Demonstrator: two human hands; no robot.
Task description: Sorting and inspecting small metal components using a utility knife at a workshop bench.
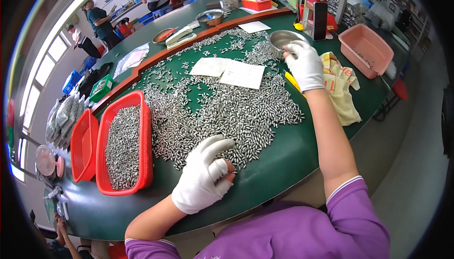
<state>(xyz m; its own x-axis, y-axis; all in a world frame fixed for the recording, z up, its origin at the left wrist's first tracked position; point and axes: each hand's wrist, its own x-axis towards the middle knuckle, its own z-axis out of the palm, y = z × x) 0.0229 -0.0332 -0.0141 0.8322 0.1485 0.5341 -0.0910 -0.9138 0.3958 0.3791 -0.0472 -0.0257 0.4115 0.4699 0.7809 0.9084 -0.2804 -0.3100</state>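
Note:
Many small silvery, pointed metal pieces [222, 110] lie in a wide loose heap on the green table. My left hand [201, 176], in a white glove with bare fingertips, rests at the heap's near edge; its fingers are apart, the longer ones reaching over the pieces. At the far right of the heap, my right hand [305, 67], gloved the same way, is closed at the near rim of a round metal bowl [283, 38]. Its bare fingertips curl at the bowl's edge, and part of the grip is hidden. Two pale paper sheets [242, 74] lie on the heap.
A red basket [146, 150] full of pieces stands left, beside another red basket [84, 148]. Right are a yellow cloth [343, 100], a pink bin [366, 46] and an upright phone [320, 21]. A brown divider strip [189, 40] crosses behind. People work farther off.

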